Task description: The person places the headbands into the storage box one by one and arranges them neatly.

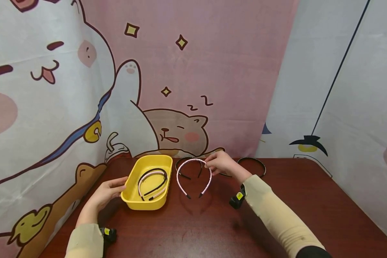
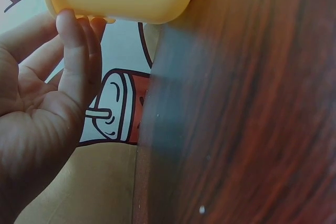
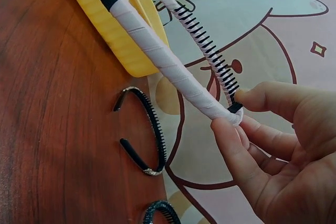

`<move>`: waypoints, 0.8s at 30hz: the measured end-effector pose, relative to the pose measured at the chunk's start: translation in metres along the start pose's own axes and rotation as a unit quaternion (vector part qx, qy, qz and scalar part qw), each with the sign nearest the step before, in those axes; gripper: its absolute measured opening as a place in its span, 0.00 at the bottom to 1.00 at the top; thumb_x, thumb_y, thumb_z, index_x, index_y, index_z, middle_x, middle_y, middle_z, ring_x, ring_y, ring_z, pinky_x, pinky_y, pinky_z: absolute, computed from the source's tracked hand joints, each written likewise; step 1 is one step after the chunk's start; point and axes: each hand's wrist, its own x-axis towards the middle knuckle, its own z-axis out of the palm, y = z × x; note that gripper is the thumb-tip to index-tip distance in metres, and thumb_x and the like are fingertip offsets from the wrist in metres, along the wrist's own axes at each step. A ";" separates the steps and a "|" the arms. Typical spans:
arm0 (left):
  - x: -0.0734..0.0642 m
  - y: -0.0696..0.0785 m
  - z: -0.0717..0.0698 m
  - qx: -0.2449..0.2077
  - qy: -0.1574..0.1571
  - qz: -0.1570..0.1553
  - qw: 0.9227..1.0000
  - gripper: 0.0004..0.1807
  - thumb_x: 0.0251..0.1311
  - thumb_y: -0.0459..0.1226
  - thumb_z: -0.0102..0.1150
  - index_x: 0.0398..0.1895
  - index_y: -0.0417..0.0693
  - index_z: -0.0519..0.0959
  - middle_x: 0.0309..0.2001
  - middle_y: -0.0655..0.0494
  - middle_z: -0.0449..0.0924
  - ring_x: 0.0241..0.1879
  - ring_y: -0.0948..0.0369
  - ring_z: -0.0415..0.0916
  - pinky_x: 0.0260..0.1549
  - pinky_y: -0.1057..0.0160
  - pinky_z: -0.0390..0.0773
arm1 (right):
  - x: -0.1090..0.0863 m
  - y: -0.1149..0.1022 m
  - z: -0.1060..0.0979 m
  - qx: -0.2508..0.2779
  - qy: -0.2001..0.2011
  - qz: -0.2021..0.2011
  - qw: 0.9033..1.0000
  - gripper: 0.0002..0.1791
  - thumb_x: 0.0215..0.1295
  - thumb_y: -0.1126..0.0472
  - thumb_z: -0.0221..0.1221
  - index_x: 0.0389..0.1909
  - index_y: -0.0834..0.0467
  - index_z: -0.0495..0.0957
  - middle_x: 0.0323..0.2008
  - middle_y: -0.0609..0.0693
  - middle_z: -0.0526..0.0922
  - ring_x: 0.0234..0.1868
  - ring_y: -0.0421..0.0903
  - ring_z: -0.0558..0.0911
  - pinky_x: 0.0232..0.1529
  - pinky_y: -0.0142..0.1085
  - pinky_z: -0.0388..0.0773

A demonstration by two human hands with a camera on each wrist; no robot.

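My right hand (image 1: 220, 163) pinches a pale pink headband (image 1: 179, 178) near the top of its right side. The band hangs above the table, with black tips pointing down and small dark teeth along its inside (image 3: 210, 51). My left hand (image 1: 107, 193) is at the left rim of a yellow plastic basin (image 1: 145, 205), its fingertips (image 2: 65, 20) holding the edge. Inside the basin lie a black headband (image 1: 153, 169) and another pink headband (image 1: 159, 194), overlapping.
Behind the held band, a black toothed headband (image 3: 157, 135) lies on the brown wooden table (image 1: 193, 233). Another dark headband (image 1: 261, 163) sits farther right, partly behind my right hand. A cartoon-printed cloth (image 1: 232, 71) hangs along the table's back edge.
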 end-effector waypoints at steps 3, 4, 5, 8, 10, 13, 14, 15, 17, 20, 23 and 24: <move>0.000 0.000 0.000 -0.001 0.001 -0.001 1.000 0.32 0.67 0.39 0.58 0.70 0.33 0.62 0.66 0.33 0.65 0.50 0.54 0.77 0.44 0.62 0.79 | 0.000 -0.004 0.000 0.004 0.001 -0.002 1.000 0.14 0.55 0.70 0.63 0.43 0.72 0.81 0.30 0.59 0.83 0.23 0.43 0.79 0.25 0.41 0.82; 0.000 0.000 0.000 -0.001 0.001 -0.001 1.000 0.32 0.67 0.38 0.58 0.70 0.33 0.62 0.66 0.33 0.64 0.50 0.54 0.77 0.44 0.63 0.79 | 0.000 -0.006 0.000 0.005 0.002 -0.002 1.000 0.14 0.54 0.70 0.63 0.42 0.71 0.81 0.29 0.59 0.83 0.23 0.43 0.79 0.25 0.42 0.82; 0.000 0.000 0.000 -0.002 0.001 0.000 1.000 0.32 0.67 0.38 0.58 0.70 0.32 0.62 0.66 0.33 0.65 0.50 0.54 0.77 0.44 0.63 0.79 | 0.000 -0.008 0.001 0.008 0.003 -0.001 1.000 0.14 0.54 0.70 0.63 0.43 0.72 0.81 0.28 0.57 0.83 0.23 0.43 0.79 0.25 0.42 0.82; 0.000 0.001 0.000 -0.004 0.003 0.001 1.000 0.32 0.67 0.38 0.58 0.69 0.32 0.62 0.65 0.33 0.65 0.49 0.55 0.78 0.44 0.63 0.79 | -0.001 -0.013 0.001 0.006 0.005 -0.003 1.000 0.15 0.55 0.70 0.63 0.44 0.72 0.80 0.26 0.54 0.82 0.23 0.44 0.79 0.26 0.42 0.82; -0.001 0.001 0.000 -0.005 0.003 0.003 1.000 0.32 0.67 0.38 0.58 0.69 0.32 0.62 0.65 0.33 0.65 0.48 0.55 0.78 0.43 0.63 0.79 | -0.001 -0.016 0.001 0.010 0.007 0.000 1.000 0.14 0.55 0.70 0.63 0.43 0.72 0.81 0.26 0.55 0.82 0.24 0.45 0.79 0.26 0.42 0.82; -0.001 0.002 0.001 -0.005 0.002 0.003 1.000 0.32 0.66 0.38 0.58 0.69 0.32 0.62 0.65 0.33 0.66 0.47 0.56 0.79 0.43 0.63 0.79 | 0.001 -0.019 0.001 0.010 0.007 0.002 1.000 0.13 0.55 0.70 0.63 0.42 0.70 0.81 0.26 0.55 0.82 0.24 0.45 0.79 0.25 0.39 0.82; -0.002 0.002 0.001 -0.005 0.002 0.003 1.000 0.32 0.66 0.38 0.58 0.69 0.32 0.62 0.65 0.33 0.66 0.47 0.56 0.79 0.43 0.63 0.79 | 0.001 -0.020 0.001 0.012 0.006 0.003 1.000 0.12 0.55 0.70 0.63 0.42 0.70 0.81 0.26 0.54 0.82 0.24 0.44 0.79 0.25 0.39 0.82; -0.002 0.002 0.001 -0.004 0.002 0.003 1.000 0.32 0.66 0.38 0.58 0.69 0.32 0.62 0.65 0.33 0.66 0.48 0.55 0.78 0.43 0.63 0.79 | 0.001 -0.021 0.001 0.013 0.006 0.004 1.000 0.12 0.55 0.70 0.62 0.42 0.70 0.81 0.26 0.54 0.82 0.23 0.44 0.79 0.25 0.39 0.82; -0.002 0.002 0.001 -0.004 0.003 0.002 1.000 0.32 0.66 0.38 0.59 0.69 0.32 0.62 0.65 0.33 0.66 0.47 0.55 0.78 0.43 0.64 0.79 | 0.002 -0.024 0.001 0.010 0.002 0.002 1.000 0.14 0.56 0.70 0.62 0.44 0.72 0.80 0.25 0.53 0.81 0.22 0.43 0.79 0.25 0.38 0.82; -0.002 0.002 0.001 -0.004 0.006 0.000 1.000 0.32 0.66 0.38 0.59 0.69 0.33 0.63 0.64 0.33 0.67 0.47 0.56 0.78 0.43 0.64 0.79 | 0.004 -0.027 0.002 0.014 -0.002 0.003 1.000 0.16 0.56 0.70 0.62 0.46 0.74 0.79 0.24 0.53 0.81 0.22 0.42 0.78 0.25 0.38 0.82; -0.001 0.002 0.001 -0.001 0.007 -0.003 1.000 0.32 0.66 0.38 0.59 0.69 0.32 0.63 0.64 0.34 0.67 0.47 0.57 0.78 0.43 0.64 0.79 | 0.005 -0.030 0.003 0.016 -0.004 0.004 1.000 0.17 0.57 0.71 0.62 0.47 0.74 0.78 0.26 0.53 0.81 0.23 0.42 0.77 0.27 0.40 0.82; -0.001 0.002 0.001 0.000 0.007 -0.003 1.000 0.32 0.66 0.38 0.59 0.69 0.32 0.63 0.64 0.34 0.67 0.47 0.57 0.78 0.43 0.64 0.79 | 0.006 -0.030 0.003 0.017 -0.004 0.004 1.000 0.17 0.57 0.71 0.62 0.48 0.74 0.78 0.27 0.54 0.82 0.23 0.42 0.77 0.27 0.40 0.82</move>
